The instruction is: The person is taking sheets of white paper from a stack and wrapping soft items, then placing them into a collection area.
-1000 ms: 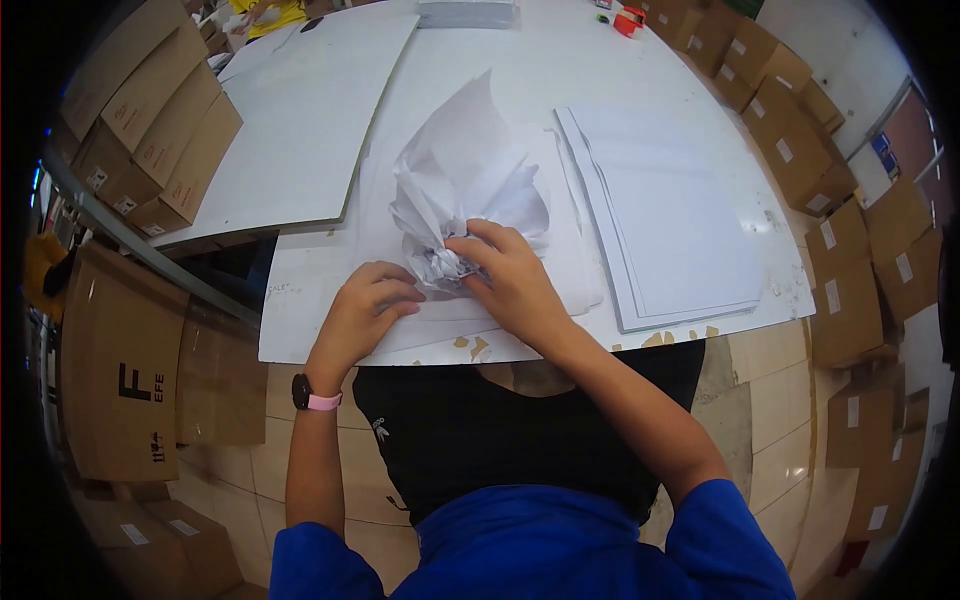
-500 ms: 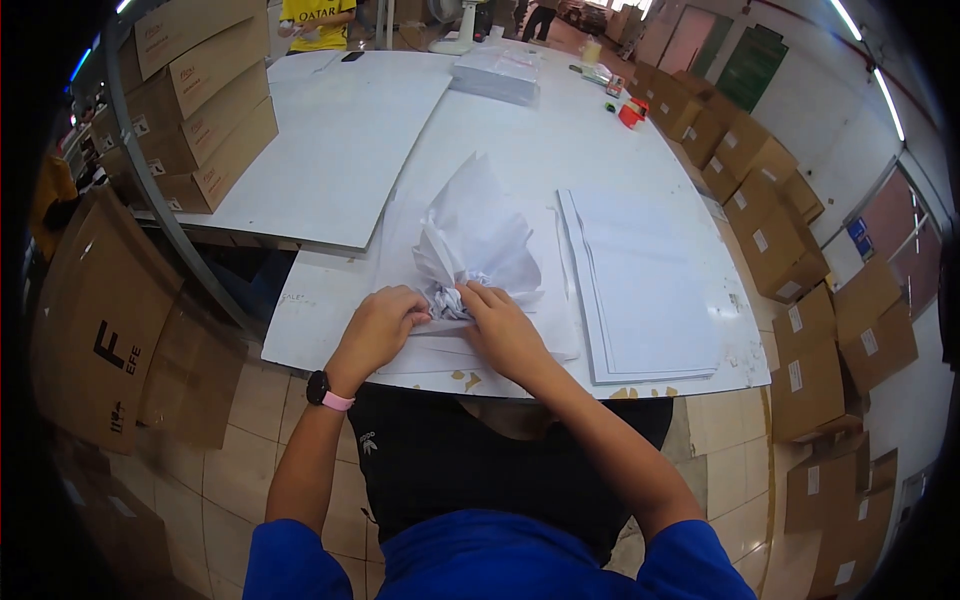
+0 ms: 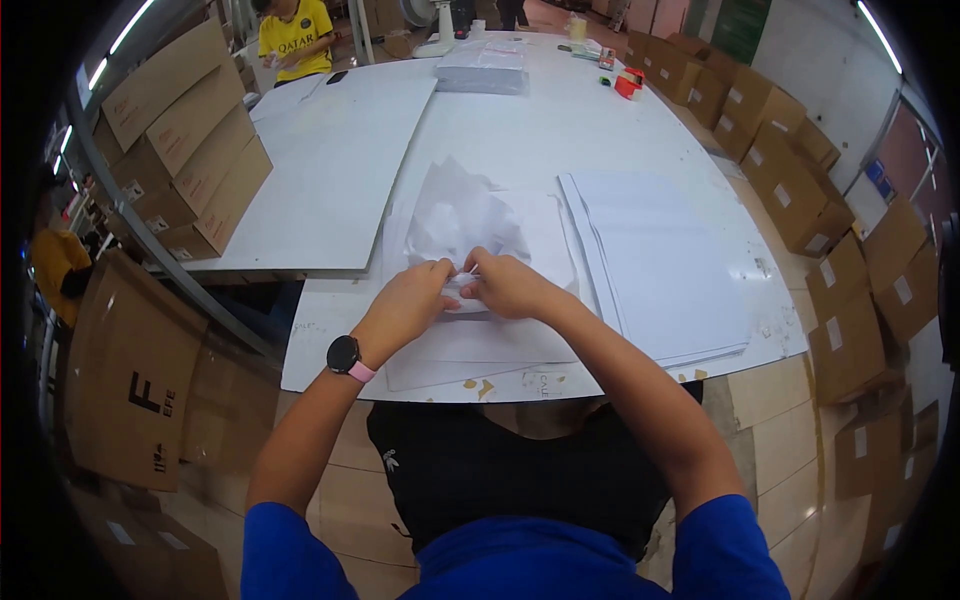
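A crumpled bundle of white tissue-like paper (image 3: 462, 215) stands in front of me, its loose top flaring up and away. At its gathered near side, my left hand (image 3: 410, 300) pinches the paper between thumb and fingers. My right hand (image 3: 508, 286) grips the same gathered part from the other side, fingertips almost meeting the left ones. Whatever lies inside the bundle is hidden. Flat white sheets (image 3: 440, 355) lie under it on the white table (image 3: 520, 130). A watch with a pink strap (image 3: 346, 356) is on my left wrist.
To the right lies a stack of flat white paper (image 3: 665, 270). A wrapped pack (image 3: 482, 70) and a red tape dispenser (image 3: 628, 84) are farther back. Stacked cartons (image 3: 190, 140) stand left beside a metal post; more cartons (image 3: 800, 190) line the right wall. A person in yellow (image 3: 297, 40) is far left.
Both hands have come closer together and slightly farther from me at the gathered paper. The flared top sits lower and leans less tall. The view has shifted a little.
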A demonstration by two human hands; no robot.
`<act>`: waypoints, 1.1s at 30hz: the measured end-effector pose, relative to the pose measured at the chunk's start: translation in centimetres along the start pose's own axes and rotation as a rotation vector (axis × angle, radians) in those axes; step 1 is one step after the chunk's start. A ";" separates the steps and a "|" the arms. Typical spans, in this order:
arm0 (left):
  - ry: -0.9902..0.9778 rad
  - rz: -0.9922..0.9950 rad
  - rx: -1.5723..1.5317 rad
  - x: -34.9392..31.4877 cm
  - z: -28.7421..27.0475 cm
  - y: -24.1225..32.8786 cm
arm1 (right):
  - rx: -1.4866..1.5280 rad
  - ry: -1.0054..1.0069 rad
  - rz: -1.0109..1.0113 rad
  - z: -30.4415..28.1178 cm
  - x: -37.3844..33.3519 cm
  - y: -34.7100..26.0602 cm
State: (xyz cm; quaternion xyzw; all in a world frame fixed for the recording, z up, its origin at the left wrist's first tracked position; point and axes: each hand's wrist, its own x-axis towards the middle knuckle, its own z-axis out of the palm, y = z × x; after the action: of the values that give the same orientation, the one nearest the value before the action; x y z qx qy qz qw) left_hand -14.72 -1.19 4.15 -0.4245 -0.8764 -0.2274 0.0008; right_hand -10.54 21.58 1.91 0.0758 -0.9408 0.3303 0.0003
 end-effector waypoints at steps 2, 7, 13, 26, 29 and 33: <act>0.024 0.027 -0.025 -0.5 0.1 -0.7 | -0.072 0.017 0.090 0.1 -1.6 -1.4; 0.026 0.090 -0.108 -3.4 0.4 2.3 | -0.596 0.350 -0.348 -0.4 -9.3 -3.0; -0.009 0.063 -0.138 -5.0 1.4 4.9 | -0.371 0.232 -0.359 -0.5 -11.2 -0.6; -0.179 -0.072 -0.048 -1.6 0.8 3.0 | -0.357 -0.078 -0.077 -2.3 -7.2 -1.0; 0.098 0.106 0.159 -1.7 0.4 7.8 | -0.270 -0.128 -0.057 -2.9 -5.5 1.0; 0.209 0.173 0.233 -4.3 1.4 10.0 | -0.258 -0.284 -0.105 -4.0 -2.4 2.0</act>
State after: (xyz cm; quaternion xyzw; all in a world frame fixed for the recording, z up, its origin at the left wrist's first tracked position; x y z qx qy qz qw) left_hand -4.25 1.51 6.00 -0.4696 -0.8521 -0.1661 0.1607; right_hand -8.66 25.93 3.66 0.1698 -0.9607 0.1927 -0.1053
